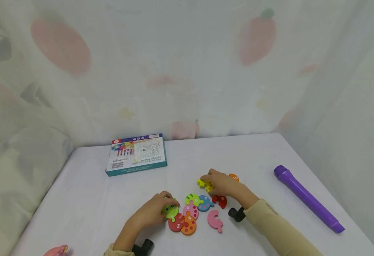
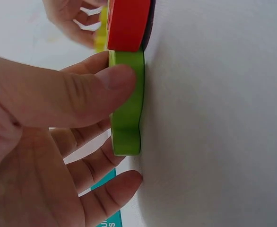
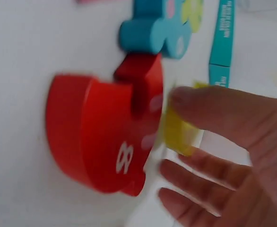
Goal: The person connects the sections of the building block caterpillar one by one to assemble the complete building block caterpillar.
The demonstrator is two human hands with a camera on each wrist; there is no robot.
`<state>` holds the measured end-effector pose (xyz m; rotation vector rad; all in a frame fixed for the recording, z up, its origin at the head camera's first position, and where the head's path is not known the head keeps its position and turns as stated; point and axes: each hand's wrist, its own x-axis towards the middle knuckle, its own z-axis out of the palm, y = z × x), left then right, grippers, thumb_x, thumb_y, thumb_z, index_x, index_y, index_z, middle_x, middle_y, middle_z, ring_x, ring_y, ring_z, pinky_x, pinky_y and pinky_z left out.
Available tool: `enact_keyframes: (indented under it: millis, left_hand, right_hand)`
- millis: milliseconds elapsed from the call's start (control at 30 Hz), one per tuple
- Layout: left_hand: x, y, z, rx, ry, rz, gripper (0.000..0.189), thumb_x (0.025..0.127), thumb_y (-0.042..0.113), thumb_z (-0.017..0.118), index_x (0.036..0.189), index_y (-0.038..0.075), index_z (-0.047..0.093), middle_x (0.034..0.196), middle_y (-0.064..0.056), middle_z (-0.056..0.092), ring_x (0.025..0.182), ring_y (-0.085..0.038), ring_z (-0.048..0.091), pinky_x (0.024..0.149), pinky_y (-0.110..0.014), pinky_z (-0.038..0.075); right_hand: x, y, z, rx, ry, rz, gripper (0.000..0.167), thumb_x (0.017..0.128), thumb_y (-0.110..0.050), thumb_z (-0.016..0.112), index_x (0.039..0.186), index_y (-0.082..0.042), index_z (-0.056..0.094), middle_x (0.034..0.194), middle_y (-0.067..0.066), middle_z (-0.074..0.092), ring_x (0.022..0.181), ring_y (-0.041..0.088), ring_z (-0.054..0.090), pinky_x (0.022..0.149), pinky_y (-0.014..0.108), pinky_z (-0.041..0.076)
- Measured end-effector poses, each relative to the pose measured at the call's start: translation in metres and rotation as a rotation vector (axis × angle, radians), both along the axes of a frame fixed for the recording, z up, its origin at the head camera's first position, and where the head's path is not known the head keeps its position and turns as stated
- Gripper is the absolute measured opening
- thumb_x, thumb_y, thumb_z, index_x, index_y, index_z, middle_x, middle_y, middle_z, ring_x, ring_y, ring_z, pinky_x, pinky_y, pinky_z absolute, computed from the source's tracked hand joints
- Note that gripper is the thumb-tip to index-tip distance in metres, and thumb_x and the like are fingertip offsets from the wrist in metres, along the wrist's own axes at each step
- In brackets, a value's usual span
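My left hand [image 1: 153,209] pinches a green puzzle piece [image 1: 171,213] with a smiling caterpillar face, thumb on its edge and fingers on the far side in the left wrist view. This head piece meets a red piece marked 2 [image 1: 175,225], which links through orange 3 [image 1: 189,227], pink 4 [image 1: 191,210] and green 5 [image 1: 192,199] to blue 6 [image 1: 204,203]. Beyond the chain, my right hand [image 1: 223,184] pinches a yellow puzzle piece [image 3: 176,130] between thumb and fingers, partly covering it. A red piece marked 8 [image 3: 105,137] lies close below that hand, apart from the blue one.
A loose pink curved piece [image 1: 214,220] lies right of the chain, and an orange piece marked 10 [image 1: 234,177] behind my right hand. A flat boxed set [image 1: 136,154] sits at the back left, a purple tube [image 1: 308,199] at the right. Something pink [image 1: 56,251] shows at the front left.
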<state>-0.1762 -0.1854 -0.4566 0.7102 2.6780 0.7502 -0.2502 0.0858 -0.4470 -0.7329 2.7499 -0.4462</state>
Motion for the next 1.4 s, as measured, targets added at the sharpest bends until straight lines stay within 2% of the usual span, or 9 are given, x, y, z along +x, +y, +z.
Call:
enact_keyframes:
  millis: [100,233,333,467,567,700,867,1033,1400]
  left_hand:
    - [0.000,0.000,-0.002,0.003,-0.001,-0.003,0.043,0.074,0.001,0.071,0.109,0.025,0.066,0.111,-0.001,0.051,0.100,-0.021,0.047,0.088,-0.043,0.048]
    - [0.000,0.000,-0.003,0.000,0.006,-0.007,0.043,0.075,0.001,0.070,0.110,0.026,0.066,0.112,0.000,0.050,0.100,-0.020,0.047,0.088,-0.042,0.047]
    - [-0.001,-0.001,-0.003,-0.012,0.013,0.002,0.043,0.075,0.002,0.070,0.110,0.027,0.065,0.112,0.001,0.050,0.100,-0.020,0.046,0.088,-0.041,0.048]
    - [-0.001,-0.001,-0.003,-0.013,0.019,0.009,0.043,0.075,0.002,0.071,0.110,0.026,0.066,0.112,0.000,0.050,0.101,-0.021,0.046,0.088,-0.041,0.048]
    - [-0.001,-0.001,-0.004,-0.013,0.019,0.011,0.043,0.075,0.002,0.071,0.110,0.026,0.066,0.113,0.000,0.050,0.102,-0.021,0.046,0.087,-0.041,0.049]
    - [-0.001,-0.002,-0.004,-0.020,0.018,0.015,0.044,0.075,0.003,0.071,0.111,0.027,0.065,0.113,0.000,0.050,0.102,-0.020,0.046,0.088,-0.040,0.049]
    - [-0.001,-0.002,-0.004,-0.013,0.020,0.007,0.044,0.074,0.003,0.071,0.111,0.026,0.065,0.113,-0.001,0.050,0.102,-0.021,0.046,0.088,-0.041,0.048]
    - [0.000,-0.001,-0.002,-0.009,0.016,0.011,0.044,0.074,0.002,0.072,0.110,0.027,0.065,0.114,-0.001,0.050,0.104,-0.022,0.046,0.089,-0.043,0.047]
    - [0.002,0.000,0.001,-0.014,0.016,0.012,0.042,0.075,0.002,0.071,0.110,0.025,0.066,0.114,-0.002,0.050,0.103,-0.022,0.047,0.089,-0.044,0.047]
  right_hand:
    - [0.010,0.001,0.003,-0.187,-0.030,-0.078,0.053,0.079,-0.021,0.072,0.127,-0.011,0.052,0.115,0.004,0.055,0.093,0.016,0.051,0.080,0.031,0.050]
    - [0.033,0.003,0.006,-0.489,-0.193,-0.152,0.053,0.082,-0.023,0.069,0.127,-0.007,0.048,0.112,0.005,0.056,0.088,0.019,0.054,0.064,0.028,0.051]
    - [0.048,0.006,0.003,-0.563,-0.244,-0.162,0.052,0.082,-0.024,0.069,0.126,-0.005,0.048,0.113,0.006,0.056,0.087,0.018,0.054,0.064,0.024,0.050]
    - [0.060,0.009,-0.007,-0.530,-0.188,-0.177,0.053,0.081,-0.021,0.070,0.125,-0.003,0.048,0.116,0.008,0.055,0.090,0.017,0.052,0.074,0.025,0.050]
    - [0.066,0.010,-0.011,-0.476,-0.124,-0.199,0.055,0.078,-0.018,0.072,0.125,-0.002,0.048,0.118,0.010,0.055,0.097,0.021,0.053,0.083,0.035,0.050]
    - [0.072,0.010,-0.014,-0.329,0.003,-0.240,0.058,0.075,-0.020,0.074,0.125,-0.002,0.050,0.123,0.011,0.054,0.109,0.025,0.051,0.093,0.045,0.044]
    - [0.076,0.010,-0.020,-0.141,0.122,-0.276,0.058,0.073,-0.028,0.076,0.123,-0.005,0.055,0.120,0.010,0.056,0.111,0.027,0.051,0.089,0.048,0.046]
    - [0.078,0.008,-0.022,-0.116,0.130,-0.302,0.058,0.075,-0.036,0.074,0.122,-0.006,0.057,0.121,0.012,0.057,0.114,0.030,0.051,0.090,0.050,0.045]
    - [0.092,0.000,-0.022,-0.252,-0.003,-0.356,0.059,0.074,-0.032,0.076,0.122,-0.005,0.056,0.114,0.009,0.058,0.102,0.024,0.055,0.087,0.044,0.048]
